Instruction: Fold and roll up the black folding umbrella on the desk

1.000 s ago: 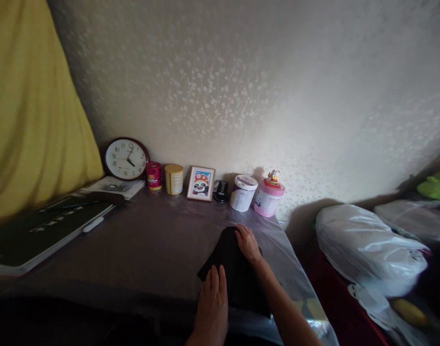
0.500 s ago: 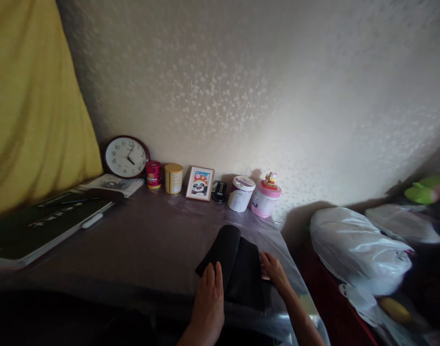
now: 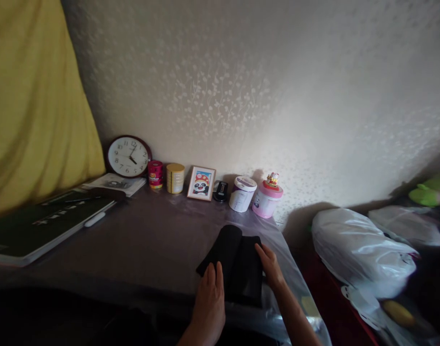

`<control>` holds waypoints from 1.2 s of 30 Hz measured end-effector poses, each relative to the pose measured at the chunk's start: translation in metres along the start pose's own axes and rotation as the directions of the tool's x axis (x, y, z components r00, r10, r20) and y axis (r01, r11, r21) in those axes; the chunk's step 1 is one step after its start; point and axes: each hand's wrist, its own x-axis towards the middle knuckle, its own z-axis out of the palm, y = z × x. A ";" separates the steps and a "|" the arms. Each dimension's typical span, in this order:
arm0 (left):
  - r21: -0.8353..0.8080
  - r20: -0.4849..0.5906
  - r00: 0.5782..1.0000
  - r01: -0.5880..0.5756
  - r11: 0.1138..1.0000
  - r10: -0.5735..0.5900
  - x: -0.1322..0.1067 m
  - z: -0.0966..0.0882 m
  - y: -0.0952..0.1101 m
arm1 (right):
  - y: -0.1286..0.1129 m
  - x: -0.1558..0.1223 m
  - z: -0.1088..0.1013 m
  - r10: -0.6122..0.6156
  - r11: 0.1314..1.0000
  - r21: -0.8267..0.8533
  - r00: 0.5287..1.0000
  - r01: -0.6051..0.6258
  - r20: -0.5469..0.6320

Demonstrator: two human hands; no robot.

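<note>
A piece of black cloth [image 3: 245, 269] lies folded on the table near its right front corner, with a rounded fold at its far end and a seam-like line down the middle. My left hand [image 3: 209, 295] rests flat on its left part, fingers stretched out and pointing away from me. At the right edge, my right hand [image 3: 269, 265] has its fingers closed on the cloth's border; the thumb is partly hidden. The cloth's near end is dark and hard to make out.
Along the wall stand a clock [image 3: 129, 156], a red can [image 3: 155, 175], a yellow can [image 3: 175, 179], a framed panda picture [image 3: 201, 183], a white tub [image 3: 243, 194] and a pink tub [image 3: 267, 201]. A green board [image 3: 43, 221] lies left. White plastic bags [image 3: 360, 245] sit beyond the table's right edge.
My right hand has moved slightly up and left, drawing the cloth's right edge inward, so that part looks narrower. My left hand stays in place on the cloth.
</note>
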 end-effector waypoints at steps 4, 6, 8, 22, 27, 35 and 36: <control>0.015 -0.018 1.000 0.012 1.000 -0.012 0.001 0.001 0.001 | -0.019 0.006 0.014 -0.033 0.997 0.073 0.998 0.030 0.046; 0.027 -0.059 0.998 0.014 1.000 -0.012 0.002 0.003 0.002 | -0.028 0.011 0.024 -0.032 0.992 0.123 0.995 0.020 0.096; 0.041 -0.106 0.994 0.008 0.999 -0.004 0.002 0.006 0.002 | -0.034 0.015 0.035 -0.021 0.987 0.164 0.990 -0.002 0.140; -0.075 -0.175 0.985 -0.009 0.997 -0.005 0.006 0.019 -0.003 | -0.028 0.036 0.091 0.081 0.997 -0.001 0.991 -0.081 0.111; -0.164 -0.072 0.997 0.004 0.986 -0.016 -0.002 -0.001 -0.010 | -0.030 0.032 0.096 0.096 0.995 -0.049 0.967 -0.087 0.237; -0.183 -0.262 0.964 -0.094 0.979 0.043 -0.007 -0.037 -0.017 | -0.031 0.023 0.094 -0.145 0.934 -0.248 0.906 0.258 0.397; -0.179 -0.307 0.948 -0.140 0.974 0.080 -0.005 -0.034 -0.015 | -0.032 0.021 0.093 -0.184 0.907 -0.278 0.892 0.316 0.412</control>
